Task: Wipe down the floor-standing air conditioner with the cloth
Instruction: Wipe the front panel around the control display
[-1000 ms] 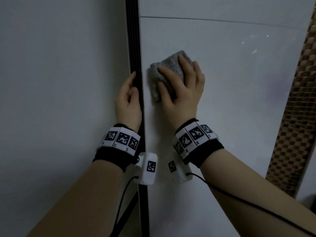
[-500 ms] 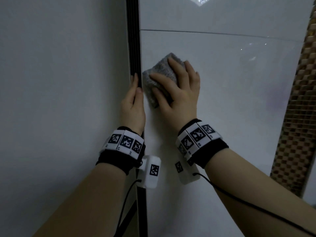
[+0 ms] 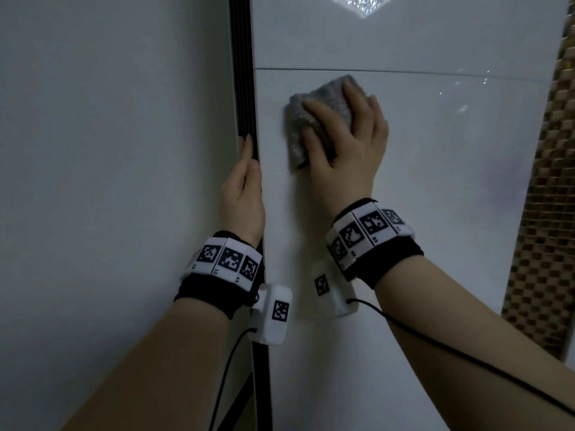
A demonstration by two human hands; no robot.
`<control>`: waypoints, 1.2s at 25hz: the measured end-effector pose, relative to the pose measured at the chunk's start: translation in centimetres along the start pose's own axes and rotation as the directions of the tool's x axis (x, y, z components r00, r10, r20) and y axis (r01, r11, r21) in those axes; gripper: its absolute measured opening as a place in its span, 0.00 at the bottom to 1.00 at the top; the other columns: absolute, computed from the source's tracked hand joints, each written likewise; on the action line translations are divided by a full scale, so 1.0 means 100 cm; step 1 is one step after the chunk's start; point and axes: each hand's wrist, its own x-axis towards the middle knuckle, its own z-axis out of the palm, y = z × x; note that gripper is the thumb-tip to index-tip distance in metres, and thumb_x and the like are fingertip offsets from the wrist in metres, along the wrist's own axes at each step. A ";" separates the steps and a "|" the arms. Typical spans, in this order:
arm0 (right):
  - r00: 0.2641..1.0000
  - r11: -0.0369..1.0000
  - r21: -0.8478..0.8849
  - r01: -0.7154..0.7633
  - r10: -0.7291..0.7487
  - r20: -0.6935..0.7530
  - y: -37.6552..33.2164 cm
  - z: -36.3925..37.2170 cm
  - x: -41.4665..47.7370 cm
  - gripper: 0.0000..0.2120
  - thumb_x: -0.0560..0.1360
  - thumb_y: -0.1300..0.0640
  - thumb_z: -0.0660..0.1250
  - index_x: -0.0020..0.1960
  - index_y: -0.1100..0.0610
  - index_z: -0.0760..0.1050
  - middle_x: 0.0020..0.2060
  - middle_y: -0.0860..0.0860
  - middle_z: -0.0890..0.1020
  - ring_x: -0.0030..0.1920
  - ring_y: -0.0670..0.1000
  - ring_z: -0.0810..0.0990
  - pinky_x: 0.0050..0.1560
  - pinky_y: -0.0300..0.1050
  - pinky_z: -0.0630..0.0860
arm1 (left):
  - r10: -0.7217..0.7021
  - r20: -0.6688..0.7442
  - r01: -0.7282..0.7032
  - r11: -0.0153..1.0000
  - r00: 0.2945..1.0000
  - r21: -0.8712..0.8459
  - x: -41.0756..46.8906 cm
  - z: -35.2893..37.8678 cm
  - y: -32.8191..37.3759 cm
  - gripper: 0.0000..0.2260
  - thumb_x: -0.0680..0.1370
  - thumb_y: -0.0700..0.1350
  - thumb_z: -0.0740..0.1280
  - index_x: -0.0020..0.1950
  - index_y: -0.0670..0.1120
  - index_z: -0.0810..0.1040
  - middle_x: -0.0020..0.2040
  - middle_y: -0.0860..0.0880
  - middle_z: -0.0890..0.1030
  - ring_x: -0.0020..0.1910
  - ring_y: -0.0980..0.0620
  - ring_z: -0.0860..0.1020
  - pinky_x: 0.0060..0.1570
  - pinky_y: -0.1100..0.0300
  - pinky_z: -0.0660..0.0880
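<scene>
The air conditioner's glossy white front panel (image 3: 435,181) fills the middle and right of the head view, with a thin horizontal seam near the top. A folded grey cloth (image 3: 314,110) lies flat against the panel just under that seam. My right hand (image 3: 345,144) presses the cloth to the panel with spread, straight fingers. My left hand (image 3: 244,194) rests with straight fingers along the black ribbed strip (image 3: 244,73) at the unit's left edge.
A plain white wall (image 3: 109,181) stands to the left of the black strip. A brown mosaic-tiled wall (image 3: 547,213) borders the unit on the right. A bright patterned patch (image 3: 361,4) shows at the panel's top. Marker bands and cables sit on both wrists.
My right hand and the cloth slid left toward the black strip, then back right and slightly up. My left hand stayed on the strip. The view tilted upward.
</scene>
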 end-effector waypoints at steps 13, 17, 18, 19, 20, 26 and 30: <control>0.966 0.969 -0.055 0.239 -0.232 0.110 -0.003 0.006 0.005 0.13 0.75 0.52 0.65 0.59 0.47 0.79 0.68 0.54 0.71 0.71 0.63 0.61 0.70 0.63 0.55 | 0.084 0.061 -0.088 0.995 0.995 0.055 0.010 0.002 0.007 0.19 0.83 0.38 0.52 0.75 0.41 0.59 0.74 0.47 0.64 0.74 0.54 0.61 0.72 0.64 0.58; 0.996 0.998 0.008 -0.064 0.065 -0.063 0.004 -0.002 0.009 0.14 0.75 0.52 0.65 0.60 0.48 0.78 0.70 0.54 0.69 0.71 0.61 0.60 0.69 0.64 0.56 | 0.079 0.050 -0.083 0.994 0.996 0.075 0.009 0.003 0.006 0.19 0.84 0.39 0.52 0.76 0.43 0.59 0.75 0.49 0.62 0.75 0.55 0.59 0.74 0.58 0.56; 0.997 0.999 -0.003 -0.055 0.054 -0.058 0.002 -0.001 0.005 0.14 0.75 0.52 0.65 0.60 0.48 0.78 0.69 0.54 0.69 0.71 0.62 0.60 0.69 0.64 0.57 | 0.080 0.046 -0.084 0.993 0.996 0.085 0.009 0.003 0.005 0.19 0.84 0.40 0.52 0.76 0.44 0.59 0.75 0.49 0.62 0.75 0.55 0.59 0.74 0.59 0.55; 1.000 1.000 -0.026 0.013 -0.013 -0.027 0.004 -0.001 0.001 0.13 0.75 0.53 0.66 0.60 0.49 0.78 0.69 0.55 0.69 0.71 0.62 0.60 0.68 0.65 0.57 | 0.083 0.043 -0.087 0.992 0.996 0.095 0.009 0.004 0.004 0.19 0.84 0.40 0.52 0.76 0.44 0.59 0.75 0.50 0.62 0.74 0.56 0.59 0.74 0.60 0.55; 0.995 0.995 -0.043 0.095 -0.095 0.015 0.008 -0.003 -0.002 0.13 0.75 0.53 0.66 0.60 0.50 0.78 0.68 0.55 0.70 0.71 0.63 0.61 0.68 0.65 0.58 | 0.089 0.039 -0.093 0.990 0.995 0.102 0.008 0.004 0.004 0.19 0.84 0.41 0.52 0.76 0.44 0.59 0.75 0.51 0.62 0.74 0.57 0.59 0.74 0.61 0.55; 0.985 0.992 0.000 -0.128 0.127 -0.115 0.028 -0.019 0.008 0.14 0.76 0.53 0.65 0.61 0.50 0.77 0.70 0.55 0.68 0.71 0.61 0.60 0.71 0.59 0.56 | 0.099 -0.016 -0.097 0.988 0.995 0.117 0.005 0.012 0.008 0.19 0.84 0.39 0.51 0.76 0.42 0.57 0.75 0.49 0.61 0.75 0.54 0.59 0.74 0.62 0.55; 0.999 0.998 -0.047 0.041 -0.040 0.018 0.036 -0.023 -0.005 0.14 0.76 0.53 0.65 0.61 0.50 0.77 0.69 0.54 0.68 0.71 0.61 0.60 0.70 0.62 0.57 | 0.121 -0.120 -0.101 0.982 0.985 0.161 0.004 0.029 0.019 0.20 0.83 0.35 0.50 0.76 0.41 0.57 0.77 0.45 0.58 0.76 0.52 0.56 0.72 0.69 0.52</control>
